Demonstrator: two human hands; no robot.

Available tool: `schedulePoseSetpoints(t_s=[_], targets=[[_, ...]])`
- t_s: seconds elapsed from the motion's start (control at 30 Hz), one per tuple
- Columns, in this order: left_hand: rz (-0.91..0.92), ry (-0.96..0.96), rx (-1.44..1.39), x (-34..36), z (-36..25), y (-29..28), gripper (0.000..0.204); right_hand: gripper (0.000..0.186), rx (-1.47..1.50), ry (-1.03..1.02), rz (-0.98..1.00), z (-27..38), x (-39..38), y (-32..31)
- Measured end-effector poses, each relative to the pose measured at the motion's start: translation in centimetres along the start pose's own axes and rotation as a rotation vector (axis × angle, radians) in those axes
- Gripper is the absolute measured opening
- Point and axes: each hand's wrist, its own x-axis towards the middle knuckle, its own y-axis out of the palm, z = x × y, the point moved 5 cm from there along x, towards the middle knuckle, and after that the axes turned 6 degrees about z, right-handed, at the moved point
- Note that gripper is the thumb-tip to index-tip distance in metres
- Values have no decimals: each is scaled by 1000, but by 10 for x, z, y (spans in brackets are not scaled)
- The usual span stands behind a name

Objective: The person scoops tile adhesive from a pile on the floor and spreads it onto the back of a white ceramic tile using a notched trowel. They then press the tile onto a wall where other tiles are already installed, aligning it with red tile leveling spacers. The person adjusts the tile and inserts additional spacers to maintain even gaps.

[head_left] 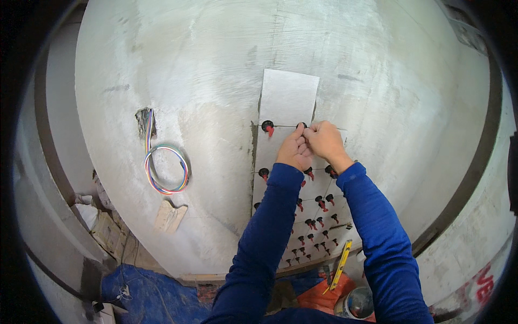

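Both my hands meet at the joint under the topmost white wall tile (288, 97). My left hand (295, 150) has its thumb up against a black tile-levelling clip (304, 125), mostly hidden by my fingers. My right hand (326, 141) is closed around the same clip from the right, fingertips bent in. To the left on that joint sits another levelling clip (267, 127), a black round cap with a red handle. Lower down, more black-and-red clips (263, 173) stand along the tile joints, several rows of them, partly behind my forearms.
Left on the bare grey wall, coiled coloured wires (167, 168) hang from a rough hole (144, 121), above a torn cardboard piece (170, 216). Below stand a yellow spirit level (341, 265) and a bucket (358, 302). Blue sheeting (148, 294) covers the floor at lower left.
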Motion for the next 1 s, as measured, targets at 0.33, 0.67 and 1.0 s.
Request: schedulePoseSetpoints(t_s=[0.33,0.67,1.0], targets=[[-56,388,467,4,0,-24,24,30,-79,-149,-67,5,1,-3],[-243,1265,1757,-70,-16,15,38,40,100,-284,-105,-14,-10,-28],[-274,1326,2022,-49,-27,21,38,32,56,-391,-103,-19,-32,-27]])
